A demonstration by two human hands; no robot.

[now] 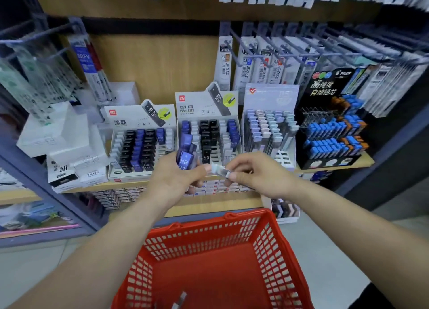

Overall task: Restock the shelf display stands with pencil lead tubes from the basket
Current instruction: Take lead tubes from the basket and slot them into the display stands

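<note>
Head view: left hand (176, 180) curled round blue HB 0.7 tubes (185, 157), right hand (253, 176) pinching one pale tube (219, 170) before the middle stand (209, 113), basket (267, 239) below: match the pale column, seat it upright.

We have a single view, from a wide-angle camera worn on the head. It looks forward and down, roughly square on to the shelf (334, 167), with the stands (141, 144) across the middle of the frame. We stand near: both forearms run up from the bottom corners, and the left hand (178, 178) and right hand (255, 176) meet at the centre, just in front of the stands. The basket (209, 274) fills the bottom centre, seen steeply from above. Hooks (262, 51) of packets cross the top, and the lens bends straight lines near the edges.
</note>
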